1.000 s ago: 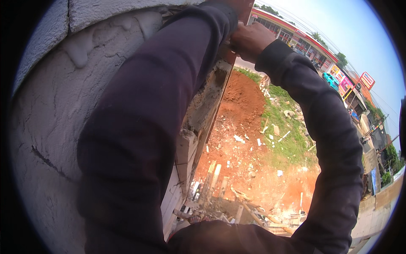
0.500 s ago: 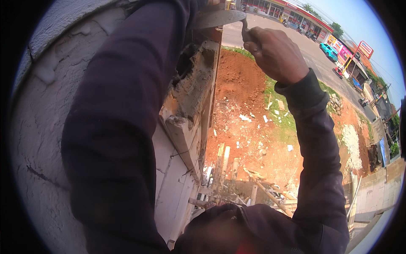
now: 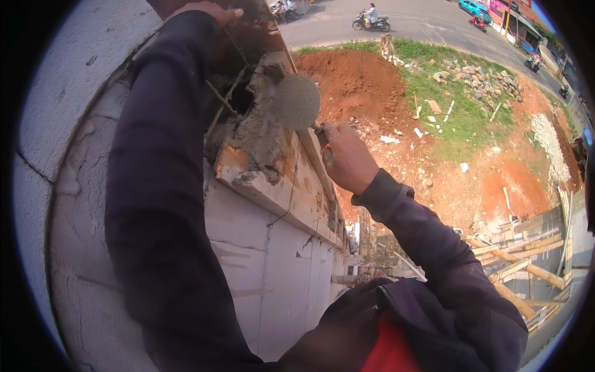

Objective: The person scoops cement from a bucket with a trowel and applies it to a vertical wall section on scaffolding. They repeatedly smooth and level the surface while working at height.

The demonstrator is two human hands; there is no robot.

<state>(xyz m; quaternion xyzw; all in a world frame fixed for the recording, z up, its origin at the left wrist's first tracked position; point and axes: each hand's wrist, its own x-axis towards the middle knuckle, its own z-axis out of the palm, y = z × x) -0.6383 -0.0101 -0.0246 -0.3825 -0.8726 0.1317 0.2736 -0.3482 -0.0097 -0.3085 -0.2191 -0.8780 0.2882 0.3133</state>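
Note:
My right hand (image 3: pixel 348 156) is closed around the handle of a trowel. The trowel's rounded grey blade (image 3: pixel 296 102) lies over wet mortar (image 3: pixel 259 141) in a wooden trough of formwork on the wall. At the upper left my left hand (image 3: pixel 207 9) rests on a dark brown board (image 3: pixel 248 31); one finger or thumb stretches out along it, and the other fingers are mostly out of sight. Between the hands, thin bars or wires (image 3: pixel 224 102) cross a dark hollow beside the mortar.
A formwork plank (image 3: pixel 304 186) runs down along the pale block wall (image 3: pixel 266 266). Rough plaster (image 3: pixel 80 204) is on my left. Far below lie red soil (image 3: pixel 359 80), rubble (image 3: pixel 480 77) and bamboo poles (image 3: pixel 527 270). A motorcycle (image 3: pixel 370 23) with a rider is on the road.
My view has tilted down and turned. My right hand has brought the trowel lower and nearer, its blade now over the mortar. My left hand shows more fully, on the brown board.

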